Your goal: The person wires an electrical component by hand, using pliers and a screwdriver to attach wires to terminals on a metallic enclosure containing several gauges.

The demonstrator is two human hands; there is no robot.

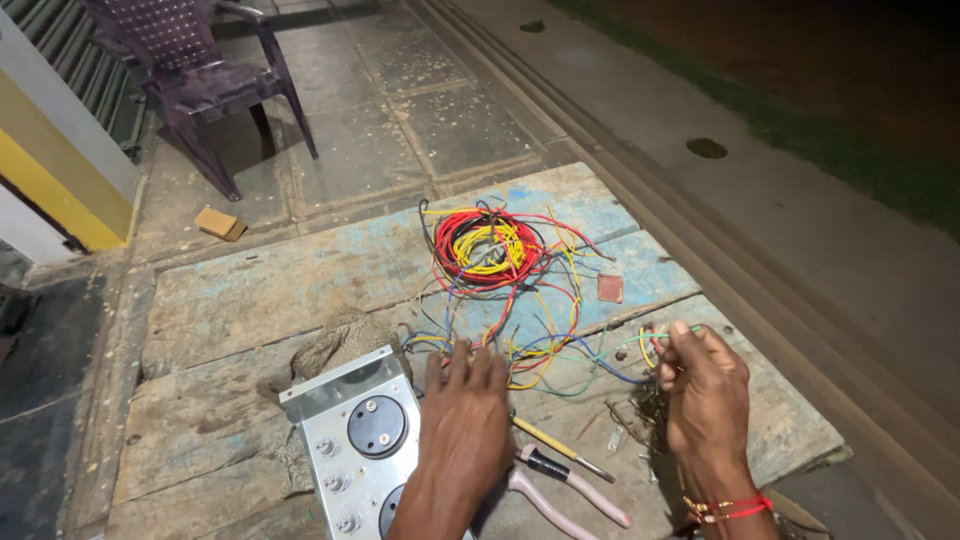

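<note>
Two bare hands sort loose coloured wires on a weathered blue-painted wooden worktop (250, 290).

At lower centre the left hand (462, 420) lies flat, fingers (470, 365) spread and holding nothing, pressing wire ends down beside the grey metal panel with round black dials (355, 440); pink-handled pliers (565, 490) lie close, within reach. At lower right the right hand (700, 385) pinches thin green and yellow strands (650, 340), pulling them taut. Beyond, at centre, sits the red and yellow wire coil (485, 248).

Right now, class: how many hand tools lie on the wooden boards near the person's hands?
2 show: a yellow-handled screwdriver beside the left hand, and pink-handled pliers just below it. The left forearm may hide others.
</note>
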